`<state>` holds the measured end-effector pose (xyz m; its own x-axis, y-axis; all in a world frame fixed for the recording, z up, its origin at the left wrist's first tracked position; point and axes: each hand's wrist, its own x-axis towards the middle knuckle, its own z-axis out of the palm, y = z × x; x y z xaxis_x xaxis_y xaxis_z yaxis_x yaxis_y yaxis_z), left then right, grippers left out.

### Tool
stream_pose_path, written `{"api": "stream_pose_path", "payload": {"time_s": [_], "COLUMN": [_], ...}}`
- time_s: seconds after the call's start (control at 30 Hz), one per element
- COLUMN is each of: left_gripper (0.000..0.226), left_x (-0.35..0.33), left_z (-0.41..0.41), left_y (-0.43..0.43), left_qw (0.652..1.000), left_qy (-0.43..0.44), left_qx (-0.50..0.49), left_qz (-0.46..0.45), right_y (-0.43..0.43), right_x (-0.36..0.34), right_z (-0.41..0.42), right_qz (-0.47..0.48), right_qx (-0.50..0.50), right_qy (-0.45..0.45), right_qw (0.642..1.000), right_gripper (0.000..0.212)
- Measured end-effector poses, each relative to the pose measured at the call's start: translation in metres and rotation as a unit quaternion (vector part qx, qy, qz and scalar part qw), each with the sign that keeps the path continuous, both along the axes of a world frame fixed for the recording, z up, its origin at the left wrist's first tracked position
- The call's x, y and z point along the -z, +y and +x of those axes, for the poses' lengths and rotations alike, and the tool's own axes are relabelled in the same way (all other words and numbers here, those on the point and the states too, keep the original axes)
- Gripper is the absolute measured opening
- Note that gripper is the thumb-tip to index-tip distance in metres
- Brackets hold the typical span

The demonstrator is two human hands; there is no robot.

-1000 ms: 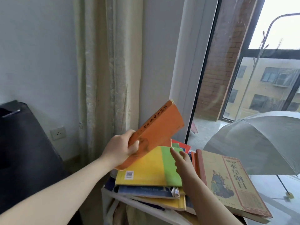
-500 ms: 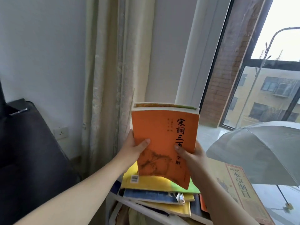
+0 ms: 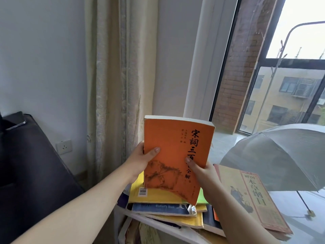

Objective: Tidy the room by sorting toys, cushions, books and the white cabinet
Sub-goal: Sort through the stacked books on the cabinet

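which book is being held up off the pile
The orange book, gripped upright by the left hand and right hand; the others lie flat.

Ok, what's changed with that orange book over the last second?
The orange book has gone from tilted, spine up, in the left hand alone to upright with its front cover facing the camera. The right hand left the yellow-green book and took hold of the orange book's right edge, so both hands grip it now. The book stack, the beige book and the umbrella lie as before.
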<state>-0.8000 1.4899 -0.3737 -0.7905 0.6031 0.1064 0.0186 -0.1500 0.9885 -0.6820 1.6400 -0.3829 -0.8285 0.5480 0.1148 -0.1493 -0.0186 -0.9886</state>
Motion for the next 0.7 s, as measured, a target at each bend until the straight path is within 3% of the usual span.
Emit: {"api": "stream_pose_path", "payload": {"time_s": [0.27, 0.37, 0.57, 0.7], "left_gripper": [0.051, 0.029, 0.037, 0.075], "left_x": [0.01, 0.006, 0.0, 0.002], "left_z": [0.015, 0.022, 0.046, 0.057], "left_y": [-0.014, -0.017, -0.037, -0.067], "left_qw": [0.999, 1.0, 0.997, 0.992], "left_qy": [-0.007, 0.001, 0.072, 0.123], "left_qx": [0.033, -0.014, -0.028, 0.026], "left_qz": [0.033, 0.026, 0.028, -0.023], "right_y": [-0.012, -0.02, -0.031, -0.038], "right_x": [0.001, 0.001, 0.003, 0.01], "right_z": [0.013, 0.019, 0.041, 0.063], "right_qz": [0.007, 0.017, 0.014, 0.034], "right_qx": [-0.013, 0.001, 0.013, -0.018], "right_qy": [-0.001, -0.001, 0.043, 0.057], "right_qw": [1.0, 1.0, 0.999, 0.998], "right_gripper": [0.029, 0.018, 0.02, 0.028]}}
